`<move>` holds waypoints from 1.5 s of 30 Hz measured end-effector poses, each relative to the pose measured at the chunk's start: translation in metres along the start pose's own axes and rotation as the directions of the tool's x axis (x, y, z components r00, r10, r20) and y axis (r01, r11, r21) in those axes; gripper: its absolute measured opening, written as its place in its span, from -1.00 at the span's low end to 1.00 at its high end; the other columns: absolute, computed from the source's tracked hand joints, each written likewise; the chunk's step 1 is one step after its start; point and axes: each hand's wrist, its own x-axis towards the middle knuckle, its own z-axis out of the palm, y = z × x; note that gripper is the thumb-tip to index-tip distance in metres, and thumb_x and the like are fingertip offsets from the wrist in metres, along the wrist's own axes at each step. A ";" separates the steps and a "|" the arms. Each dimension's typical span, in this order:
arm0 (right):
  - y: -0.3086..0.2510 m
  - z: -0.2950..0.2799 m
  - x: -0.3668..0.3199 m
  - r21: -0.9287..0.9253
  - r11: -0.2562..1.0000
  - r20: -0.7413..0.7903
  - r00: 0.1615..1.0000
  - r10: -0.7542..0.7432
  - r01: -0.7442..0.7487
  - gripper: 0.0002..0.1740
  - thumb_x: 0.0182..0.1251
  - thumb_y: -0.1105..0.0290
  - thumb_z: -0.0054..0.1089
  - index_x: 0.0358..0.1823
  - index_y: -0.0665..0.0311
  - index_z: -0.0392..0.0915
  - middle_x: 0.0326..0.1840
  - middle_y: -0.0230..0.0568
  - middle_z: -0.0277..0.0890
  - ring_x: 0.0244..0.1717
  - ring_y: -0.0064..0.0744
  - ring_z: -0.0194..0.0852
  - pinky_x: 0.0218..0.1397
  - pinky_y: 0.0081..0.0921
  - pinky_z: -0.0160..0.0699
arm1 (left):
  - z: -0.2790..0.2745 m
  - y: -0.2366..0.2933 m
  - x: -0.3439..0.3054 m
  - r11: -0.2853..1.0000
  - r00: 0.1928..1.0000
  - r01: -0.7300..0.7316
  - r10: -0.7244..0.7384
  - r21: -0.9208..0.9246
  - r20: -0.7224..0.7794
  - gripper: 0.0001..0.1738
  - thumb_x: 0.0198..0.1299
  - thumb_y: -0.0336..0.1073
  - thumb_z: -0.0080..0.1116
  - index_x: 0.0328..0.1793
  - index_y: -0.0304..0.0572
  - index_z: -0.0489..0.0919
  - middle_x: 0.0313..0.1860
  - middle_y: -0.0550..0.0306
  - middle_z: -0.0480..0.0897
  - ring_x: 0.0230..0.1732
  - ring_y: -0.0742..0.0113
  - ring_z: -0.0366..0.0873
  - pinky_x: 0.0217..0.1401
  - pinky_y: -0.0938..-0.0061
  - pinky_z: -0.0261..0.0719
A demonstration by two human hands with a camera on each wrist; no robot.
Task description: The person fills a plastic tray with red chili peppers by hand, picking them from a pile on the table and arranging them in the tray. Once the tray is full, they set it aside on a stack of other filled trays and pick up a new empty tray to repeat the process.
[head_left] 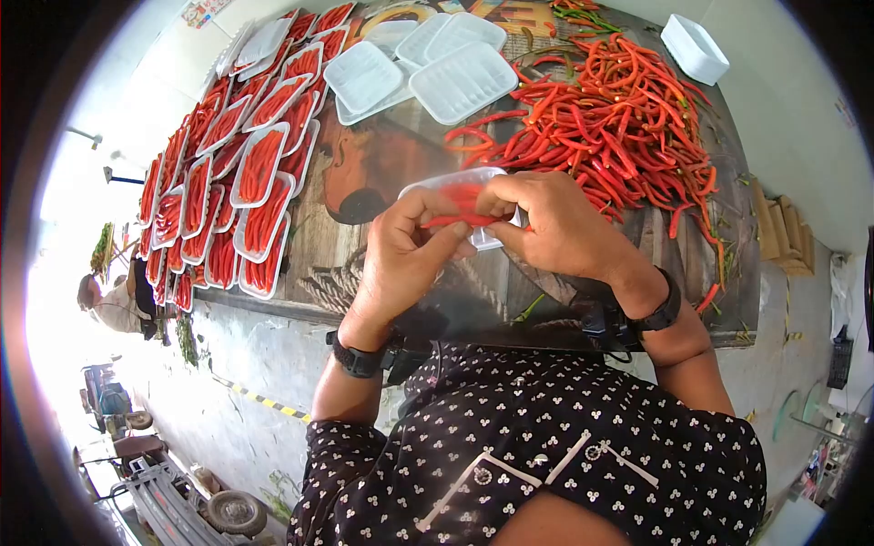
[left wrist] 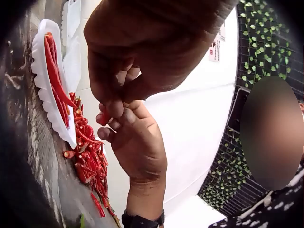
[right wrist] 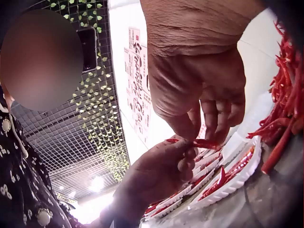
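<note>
- One red chili (right wrist: 208, 143) is above a white tray (left wrist: 45, 95) holding more chilies (left wrist: 57, 80).
- Left hand (head_left: 401, 259) and right hand (head_left: 560, 223) both pinch it, thumbs against fingertips.
- Loose chilies (head_left: 619, 127) lie heaped beyond the right hand.

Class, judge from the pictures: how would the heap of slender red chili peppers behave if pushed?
The heap would probably shift piecemeal, since its peppers lie loose and crisscrossed. Single peppers might roll unevenly, being curved and tapered. Their glossy skins suggest some slipperiness.
</note>
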 end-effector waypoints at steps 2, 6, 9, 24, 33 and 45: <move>0.001 -0.001 -0.001 -0.074 0.996 -0.049 0.997 -0.055 0.051 -0.80 0.08 0.51 0.37 -0.26 0.35 0.58 -0.33 -0.07 0.64 -0.27 -0.21 0.66 -0.15 -0.32 0.60 | 0.001 -0.003 0.000 0.996 0.997 -0.073 0.074 0.059 -0.015 -0.93 0.19 -0.47 0.24 -0.21 -0.22 0.59 -0.35 0.21 0.66 -0.35 0.38 0.62 -0.26 0.51 0.58; 0.009 0.003 -0.001 -0.219 0.970 -0.085 0.988 -0.125 0.104 -0.83 0.07 0.51 0.36 -0.31 0.34 0.57 -0.36 -0.10 0.60 -0.27 -0.12 0.60 -0.19 -0.27 0.56 | -0.005 -0.007 -0.002 0.872 0.964 -0.199 0.256 0.448 -0.070 -0.93 0.09 -0.51 0.27 -0.30 -0.26 0.60 -0.39 0.14 0.64 -0.42 0.37 0.58 -0.30 0.49 0.55; 0.018 0.009 -0.001 -0.325 0.940 -0.060 0.990 -0.132 0.105 -0.85 0.05 0.49 0.35 -0.37 0.32 0.55 -0.39 -0.13 0.55 -0.27 -0.06 0.55 -0.21 -0.21 0.51 | -0.008 -0.007 -0.002 0.807 0.960 -0.200 0.275 0.555 -0.053 -0.90 0.01 -0.51 0.29 -0.32 -0.27 0.61 -0.40 0.05 0.63 -0.44 0.30 0.59 -0.32 0.45 0.53; 0.027 0.022 -0.003 -0.409 0.911 -0.041 0.997 -0.072 0.049 -0.84 -0.03 0.47 0.34 -0.48 0.29 0.49 -0.45 -0.14 0.49 -0.31 -0.05 0.52 -0.25 -0.19 0.45 | -0.013 -0.015 -0.003 0.695 0.957 -0.211 0.290 0.687 0.001 -0.88 0.01 -0.43 0.28 -0.28 -0.22 0.63 -0.39 0.00 0.63 -0.35 0.06 0.63 -0.27 0.29 0.55; 0.036 0.028 -0.002 -0.385 0.921 -0.049 0.995 -0.082 0.057 -0.89 -0.04 0.52 0.28 -0.54 0.31 0.49 -0.50 -0.13 0.52 -0.36 -0.05 0.54 -0.30 -0.20 0.48 | -0.011 -0.012 0.004 0.607 0.953 -0.238 0.297 0.758 0.061 -0.81 -0.02 -0.46 0.33 -0.23 -0.25 0.63 -0.35 -0.03 0.63 -0.32 0.09 0.66 -0.24 0.33 0.57; 0.029 0.028 0.000 -0.344 0.937 -0.092 0.991 -0.098 0.061 -0.88 0.01 0.48 0.31 -0.42 0.30 0.55 -0.47 -0.13 0.53 -0.34 -0.05 0.53 -0.26 -0.17 0.47 | -0.007 -0.011 0.003 0.610 0.963 -0.182 0.270 0.771 0.014 -0.83 0.02 -0.45 0.32 -0.23 -0.25 0.63 -0.34 -0.03 0.63 -0.32 0.03 0.66 -0.24 0.29 0.57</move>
